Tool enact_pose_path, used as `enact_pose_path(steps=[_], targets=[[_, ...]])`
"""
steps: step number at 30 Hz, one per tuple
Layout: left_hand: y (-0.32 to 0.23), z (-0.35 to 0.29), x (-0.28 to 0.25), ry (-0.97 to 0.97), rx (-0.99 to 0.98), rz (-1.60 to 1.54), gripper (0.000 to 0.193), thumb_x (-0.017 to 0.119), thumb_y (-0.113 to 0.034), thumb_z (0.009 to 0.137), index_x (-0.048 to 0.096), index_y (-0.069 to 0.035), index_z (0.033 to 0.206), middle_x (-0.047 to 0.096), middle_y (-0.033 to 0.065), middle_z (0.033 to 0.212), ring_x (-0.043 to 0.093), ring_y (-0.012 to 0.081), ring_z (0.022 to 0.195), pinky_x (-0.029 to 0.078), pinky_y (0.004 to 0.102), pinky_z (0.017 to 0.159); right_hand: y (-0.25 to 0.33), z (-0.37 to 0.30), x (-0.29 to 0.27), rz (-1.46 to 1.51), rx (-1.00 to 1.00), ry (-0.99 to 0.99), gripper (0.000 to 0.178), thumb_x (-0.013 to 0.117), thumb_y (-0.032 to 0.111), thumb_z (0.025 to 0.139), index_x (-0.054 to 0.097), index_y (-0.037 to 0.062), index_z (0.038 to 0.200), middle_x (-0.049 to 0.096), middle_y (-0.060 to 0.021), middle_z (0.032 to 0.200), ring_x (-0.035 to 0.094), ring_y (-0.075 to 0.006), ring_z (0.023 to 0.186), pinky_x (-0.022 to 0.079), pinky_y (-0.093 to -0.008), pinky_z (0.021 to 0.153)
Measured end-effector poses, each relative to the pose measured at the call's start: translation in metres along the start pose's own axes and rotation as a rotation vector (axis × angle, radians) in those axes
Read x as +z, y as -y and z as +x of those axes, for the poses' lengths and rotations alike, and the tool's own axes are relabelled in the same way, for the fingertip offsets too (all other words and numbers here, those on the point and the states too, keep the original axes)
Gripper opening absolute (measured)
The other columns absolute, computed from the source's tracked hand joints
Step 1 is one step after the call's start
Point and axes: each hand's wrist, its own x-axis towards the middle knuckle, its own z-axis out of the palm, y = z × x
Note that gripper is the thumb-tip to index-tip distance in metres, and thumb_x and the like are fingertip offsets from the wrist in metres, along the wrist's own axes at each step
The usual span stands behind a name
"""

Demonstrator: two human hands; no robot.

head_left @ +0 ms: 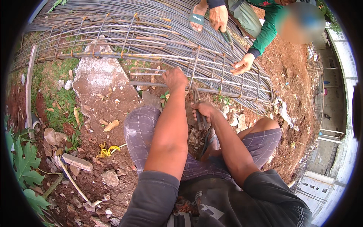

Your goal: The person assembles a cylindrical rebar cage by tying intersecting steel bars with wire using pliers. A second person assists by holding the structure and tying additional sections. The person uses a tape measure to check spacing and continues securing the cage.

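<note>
My right hand [204,110] is wrapped round the handles of a pair of pincers [196,94]. The jaws of this tool point up at the near edge of a rebar cage [223,73]. Just left of them, my left hand [175,79] is closed at the cage's near bars, its curled fingers mostly turned from view, so what they hold is hidden. The cage is made of long steel bars with square stirrups across them. Opposite me, a co-worker's hand [218,18] holds another pair of pincers [228,39], and their other hand [243,63] is at the cage.
Under and beyond the cage lies a large bundle of loose steel rods [162,23]. A concrete slab [99,72] sits left of my knee. Rubble, a broken brick piece [77,162] and a yellow tangle [107,150] lie on the red soil. A building [321,181] stands at the right.
</note>
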Motion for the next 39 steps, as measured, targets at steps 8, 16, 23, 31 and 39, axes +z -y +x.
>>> enact_pose_path(steps=[8,16,23,31,39], targets=[[-0.01,0.003,-0.009,0.08,-0.026,0.019,0.025,0.061,-0.021,0.082,0.069,-0.012,0.104,0.066,0.0079,0.113,0.054,0.0237,0.114,0.029,0.0377,0.104,0.068,-0.029,-0.055,-1.565,-0.493,-0.549,0.028,0.053,0.01,0.088,0.053,-0.0072,0.109,0.064,-0.0235,0.1,0.066,-0.0319,0.096,0.053,-0.044,0.074],[-0.01,0.002,-0.01,0.097,-0.057,0.002,0.028,0.061,-0.02,0.082,0.069,-0.013,0.108,0.065,0.0078,0.116,0.052,0.0225,0.118,0.027,0.038,0.106,0.113,-0.047,-0.019,-2.125,-0.424,-0.605,0.037,0.051,0.015,0.09,0.052,-0.0064,0.12,0.055,-0.0223,0.12,0.056,-0.0407,0.109,0.032,-0.0726,0.092],[-0.012,0.001,-0.018,0.119,-0.051,-0.017,0.029,0.059,-0.02,0.083,0.068,-0.011,0.109,0.065,0.0081,0.116,0.052,0.0226,0.118,0.026,0.0372,0.106,0.118,-0.045,0.0,-2.306,-0.33,-0.64,0.037,0.051,0.018,0.091,0.054,-0.0042,0.12,0.054,-0.0207,0.118,0.053,-0.0392,0.11,0.028,-0.0733,0.096],[-0.01,0.002,-0.004,-0.007,-0.037,-0.018,0.017,0.064,-0.018,0.082,0.07,-0.01,0.095,0.068,0.0066,0.101,0.055,0.0209,0.108,0.024,0.0378,0.104,0.126,-0.038,0.002,-2.042,-0.289,-0.65,0.043,0.054,0.025,0.091,0.054,0.0015,0.127,0.057,-0.019,0.125,0.057,-0.037,0.112,0.045,-0.0596,0.086],[-0.009,0.003,-0.011,0.127,-0.057,0.036,0.028,0.059,-0.02,0.083,0.068,-0.013,0.109,0.065,0.0074,0.115,0.052,0.0237,0.117,0.027,0.0392,0.102,0.075,-0.012,-0.047,-1.552,-0.361,-0.603,0.032,0.046,0.025,0.093,0.067,0.0016,0.098,0.066,-0.0197,0.111,0.066,-0.031,0.102,0.053,-0.0418,0.081]])
